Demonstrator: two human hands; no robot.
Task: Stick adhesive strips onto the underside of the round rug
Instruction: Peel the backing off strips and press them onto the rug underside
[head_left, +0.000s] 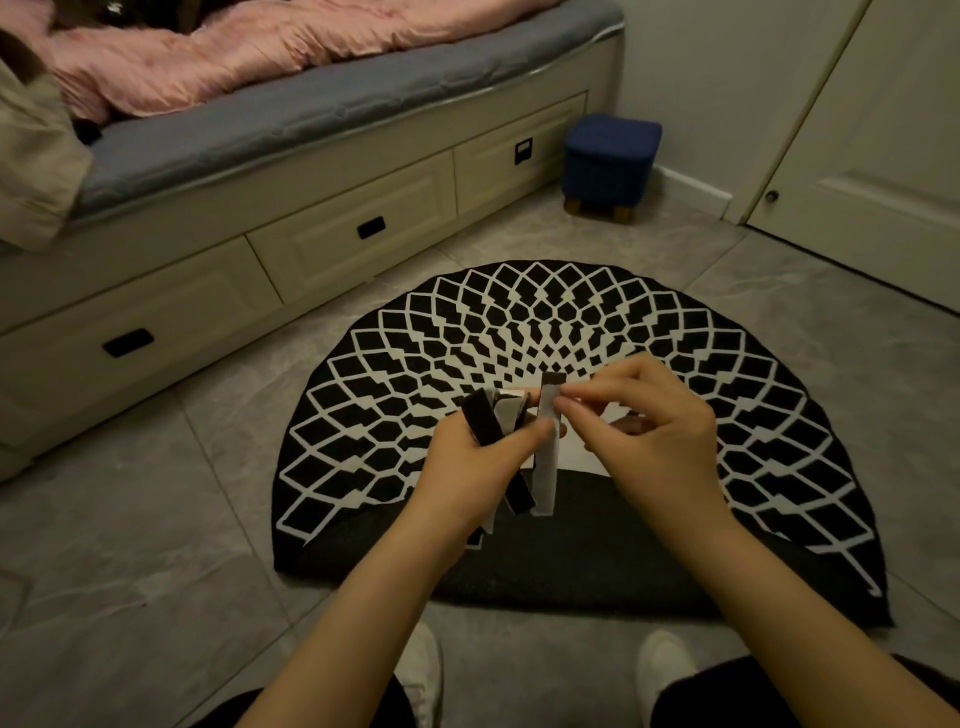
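The round black-and-white patterned rug (519, 332) lies on the floor with its near edge folded over, so the dark underside (561, 551) faces up in front of me. My left hand (483, 452) grips a bundle of black and white adhesive strips (491, 421) above the fold. One strip with white backing (546, 452) stands upright out of the bundle. My right hand (644, 415) pinches that strip near its top end.
A cream bed base with drawers (343, 228) and pink bedding runs along the left and back. A blue footstool (610, 161) stands at the wall, a white door (883, 130) at the right. My white shoes (660, 670) sit on the grey tiled floor below the rug.
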